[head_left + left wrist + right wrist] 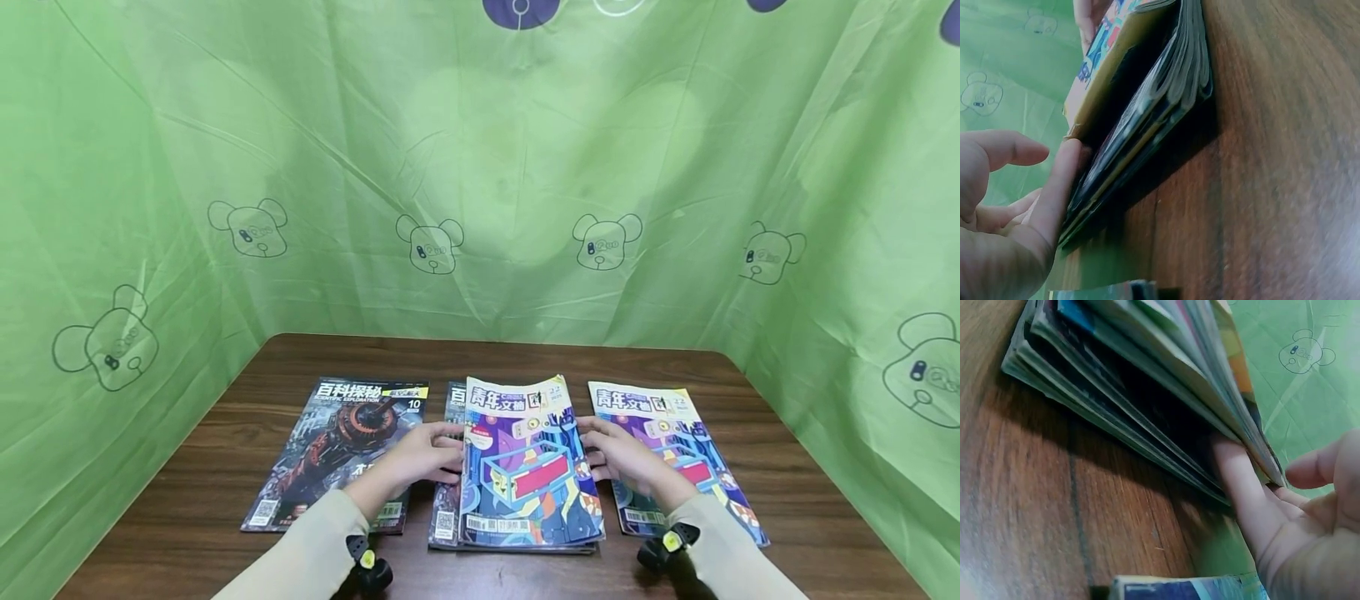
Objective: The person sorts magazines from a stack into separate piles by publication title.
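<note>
A colourful magazine (525, 471) with a white title band is held by its two side edges over a stack of dark magazines (444, 504). My left hand (426, 454) holds its left edge, one finger under the edge in the left wrist view. On the other side my right hand (618, 454) grips the right edge, with a finger (1238, 465) tucked beneath it. Both wrist views show a dark gap between the colourful magazine and the stack (1166, 94). Some fingertips are hidden.
A dark magazine with a red machine on its cover (337, 450) lies to the left, partly behind my left forearm. To the right, under my right forearm, is another colourful magazine (727, 500). Green curtains (495, 150) surround the brown wooden table (187, 517).
</note>
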Motion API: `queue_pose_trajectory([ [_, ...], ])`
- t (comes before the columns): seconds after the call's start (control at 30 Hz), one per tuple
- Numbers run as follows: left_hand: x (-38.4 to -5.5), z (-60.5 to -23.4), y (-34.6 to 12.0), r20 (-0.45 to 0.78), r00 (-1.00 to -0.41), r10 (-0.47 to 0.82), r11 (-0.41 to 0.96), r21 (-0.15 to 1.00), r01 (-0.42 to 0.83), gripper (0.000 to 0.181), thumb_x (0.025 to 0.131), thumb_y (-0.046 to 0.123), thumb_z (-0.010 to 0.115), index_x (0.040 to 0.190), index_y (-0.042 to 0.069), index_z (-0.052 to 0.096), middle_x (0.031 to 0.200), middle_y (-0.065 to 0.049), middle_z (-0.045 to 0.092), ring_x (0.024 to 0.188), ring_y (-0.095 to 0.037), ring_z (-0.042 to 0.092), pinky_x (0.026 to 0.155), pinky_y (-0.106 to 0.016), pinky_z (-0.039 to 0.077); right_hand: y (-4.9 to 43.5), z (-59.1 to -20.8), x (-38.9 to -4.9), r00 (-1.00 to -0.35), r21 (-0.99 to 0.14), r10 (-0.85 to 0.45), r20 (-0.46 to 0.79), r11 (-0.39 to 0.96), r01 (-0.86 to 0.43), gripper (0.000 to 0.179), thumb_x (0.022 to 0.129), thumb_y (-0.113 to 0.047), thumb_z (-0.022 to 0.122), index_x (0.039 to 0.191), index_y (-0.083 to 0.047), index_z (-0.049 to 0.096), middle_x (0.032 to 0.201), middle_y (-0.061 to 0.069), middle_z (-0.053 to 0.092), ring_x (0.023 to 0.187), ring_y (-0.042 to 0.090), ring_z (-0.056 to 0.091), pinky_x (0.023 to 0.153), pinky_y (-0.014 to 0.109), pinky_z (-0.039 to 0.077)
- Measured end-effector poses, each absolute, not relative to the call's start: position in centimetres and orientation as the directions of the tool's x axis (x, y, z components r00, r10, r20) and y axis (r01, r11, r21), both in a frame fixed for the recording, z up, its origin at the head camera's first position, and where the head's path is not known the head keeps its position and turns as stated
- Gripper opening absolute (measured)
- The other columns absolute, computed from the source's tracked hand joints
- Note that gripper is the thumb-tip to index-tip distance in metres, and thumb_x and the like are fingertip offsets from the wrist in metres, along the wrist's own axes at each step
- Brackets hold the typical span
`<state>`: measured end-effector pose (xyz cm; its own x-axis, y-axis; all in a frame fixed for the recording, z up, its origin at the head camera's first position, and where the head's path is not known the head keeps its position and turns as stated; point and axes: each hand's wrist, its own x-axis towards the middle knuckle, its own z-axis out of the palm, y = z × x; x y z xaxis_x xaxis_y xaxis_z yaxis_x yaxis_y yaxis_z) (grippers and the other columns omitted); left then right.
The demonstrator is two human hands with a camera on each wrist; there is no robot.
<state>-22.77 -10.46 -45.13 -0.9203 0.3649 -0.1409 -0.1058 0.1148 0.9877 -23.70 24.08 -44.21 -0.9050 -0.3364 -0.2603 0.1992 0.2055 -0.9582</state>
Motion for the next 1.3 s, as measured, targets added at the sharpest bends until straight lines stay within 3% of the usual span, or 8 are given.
queue_pose_trajectory([
  [0.1, -22.8, -45.4, -10.1, -0.125, -0.927, 0.354, 0.089, 0.991, -0.100, 0.059, 0.090, -0.001, 0.064, 0.144, -0.011, 0.042, 0.119, -0.024, 0.064, 0.094, -0.027, 0.068, 0.074, -0.040, 0.062, 24.3, -44.1, -23.6, -0.894, -0.964, -0.370, -0.251, 0.182, 0.196, 0.058, 0.106, -0.019, 0.040, 0.155, 0.003, 0.019, 0.116, 0.016, 0.065, 0.088, 0.024, 0.068, 0.067, 0.032, 0.059],
  [0.2, -22.8, -45.5, -9.8, -0.108, -0.932, 0.346, 0.060, 0.994, -0.094, 0.063, 0.089, -0.001, 0.067, 0.145, -0.010, 0.041, 0.119, -0.024, 0.062, 0.093, -0.026, 0.068, 0.074, -0.040, 0.062, 24.4, -44.1, -23.4, -0.878, -0.969, -0.414, -0.239, 0.155, 0.190, 0.065, 0.104, -0.017, 0.044, 0.157, 0.003, 0.013, 0.101, 0.007, 0.062, 0.081, 0.016, 0.061, 0.070, 0.031, 0.059],
  [0.37, -22.8, -45.5, -9.4, -0.093, -0.935, 0.341, 0.043, 0.996, -0.083, 0.066, 0.086, -0.003, 0.067, 0.146, -0.010, 0.040, 0.122, -0.024, 0.059, 0.086, -0.025, 0.069, 0.072, -0.040, 0.062, 24.7, -44.4, -23.1, -0.841, -0.973, -0.489, -0.233, 0.120, 0.199, 0.076, 0.100, -0.009, 0.048, 0.160, -0.002, 0.001, 0.077, -0.002, 0.042, 0.071, 0.009, 0.046, 0.070, 0.029, 0.057],
  [0.63, -22.6, -45.4, -9.2, -0.099, -0.934, 0.342, 0.045, 0.995, -0.089, 0.066, 0.086, -0.004, 0.065, 0.147, -0.008, 0.039, 0.125, -0.025, 0.057, 0.085, -0.023, 0.069, 0.070, -0.039, 0.062, 25.1, -44.8, -22.8, -0.810, -0.964, -0.525, -0.261, 0.102, 0.244, 0.079, 0.101, -0.008, 0.047, 0.160, -0.005, -0.006, 0.084, 0.001, 0.047, 0.072, 0.010, 0.048, 0.064, 0.029, 0.059],
  [0.87, -22.6, -45.4, -9.0, -0.097, -0.934, 0.344, 0.041, 0.995, -0.088, 0.066, 0.087, -0.004, 0.065, 0.148, -0.008, 0.039, 0.127, -0.025, 0.057, 0.087, -0.023, 0.069, 0.071, -0.039, 0.062, 25.5, -44.6, -22.5, -0.812, -0.969, -0.530, -0.245, 0.138, 0.203, 0.072, 0.103, -0.009, 0.047, 0.152, 0.016, 0.000, 0.111, 0.013, 0.061, 0.089, 0.018, 0.063, 0.068, 0.029, 0.058],
  [1.1, -22.7, -45.4, -8.6, -0.085, -0.939, 0.334, 0.019, 0.996, -0.083, 0.064, 0.087, -0.005, 0.065, 0.147, -0.008, 0.041, 0.126, -0.025, 0.055, 0.085, -0.023, 0.069, 0.071, -0.038, 0.062, 25.8, -45.0, -22.1, -0.821, -0.961, -0.501, -0.275, 0.141, 0.236, 0.068, 0.105, -0.017, 0.047, 0.156, 0.004, 0.007, 0.093, 0.014, 0.054, 0.064, 0.012, 0.059, 0.055, 0.028, 0.058],
  [1.3, -22.7, -45.1, -7.9, -0.087, -0.937, 0.337, 0.010, 0.996, -0.089, 0.063, 0.089, -0.004, 0.063, 0.148, -0.007, 0.040, 0.127, -0.025, 0.055, 0.087, -0.025, 0.069, 0.072, -0.038, 0.062, 26.5, -45.2, -22.0, -0.825, -0.958, -0.487, -0.286, 0.151, 0.243, 0.070, 0.107, -0.019, 0.046, 0.158, 0.001, 0.002, 0.088, 0.012, 0.051, 0.060, 0.011, 0.058, 0.053, 0.027, 0.058],
])
